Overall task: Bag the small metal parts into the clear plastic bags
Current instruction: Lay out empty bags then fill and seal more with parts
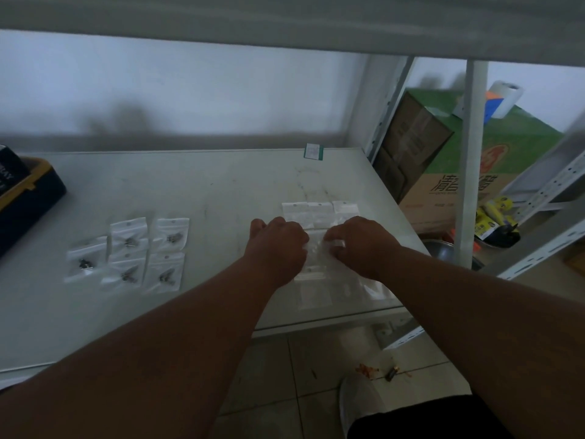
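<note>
Evidently both hands meet over one clear plastic bag (317,248) near the table's (221,191) right edge: the left hand (278,248) curls at its side, the right hand (357,245) pinches its mouth. It looks featherlight, limp and slippery, best pinched at the top. Empty bags (319,212) lie beyond, filled bags (133,251) toward the left. Open surface sits between; the front-right corner is close.

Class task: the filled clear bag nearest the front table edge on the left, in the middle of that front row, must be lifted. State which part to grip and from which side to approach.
Pinch the filled bag by its flat white top strip, coming from above at its far edge. It lies flat on the table, overlapped by neighbouring bags at the sides, with the metal parts bunched mid-bag, so probably only that strip offers thin, free material.
</note>
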